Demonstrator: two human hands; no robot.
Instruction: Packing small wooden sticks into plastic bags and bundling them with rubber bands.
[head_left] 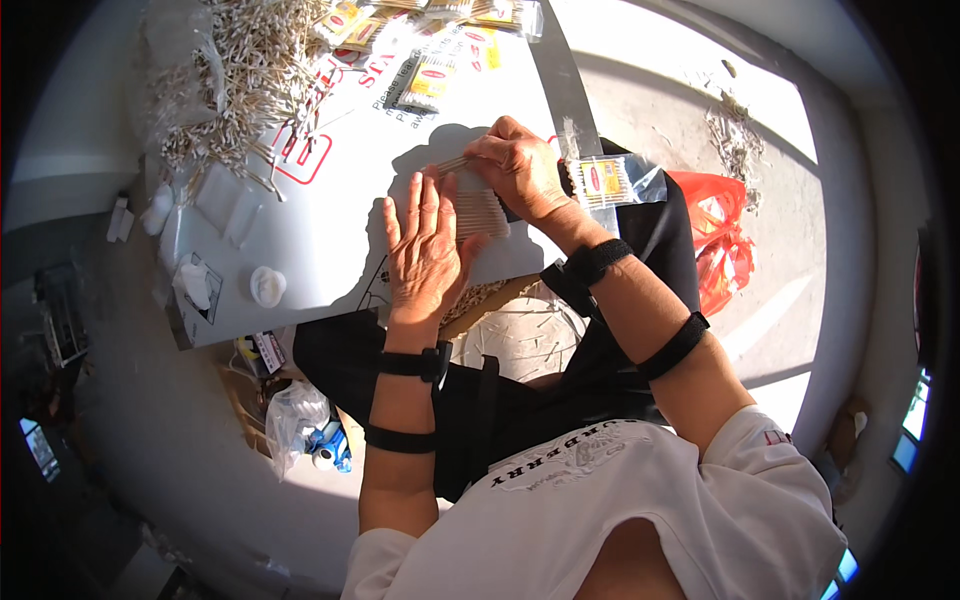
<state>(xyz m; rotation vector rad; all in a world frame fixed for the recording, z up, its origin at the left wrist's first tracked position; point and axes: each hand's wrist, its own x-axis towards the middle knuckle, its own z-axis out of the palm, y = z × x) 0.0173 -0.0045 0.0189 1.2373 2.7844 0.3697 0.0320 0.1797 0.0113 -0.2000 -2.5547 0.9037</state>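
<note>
A row of thin pale sticks [482,213] lies side by side on the white board [330,240] in front of me. My left hand [422,245] rests flat beside the row's left edge, fingers spread and straight. My right hand [515,165] bends over the far end of the row, fingertips pinching a few sticks [452,163]. A big loose heap of the same sticks [235,80] covers the board's far left corner.
Small clear packets with red and yellow labels [440,30] lie at the board's far edge, and one packet [605,182] sits by my right wrist. A red plastic bag [715,240] lies on the floor at right. White caps [267,287] rest on the board's near left.
</note>
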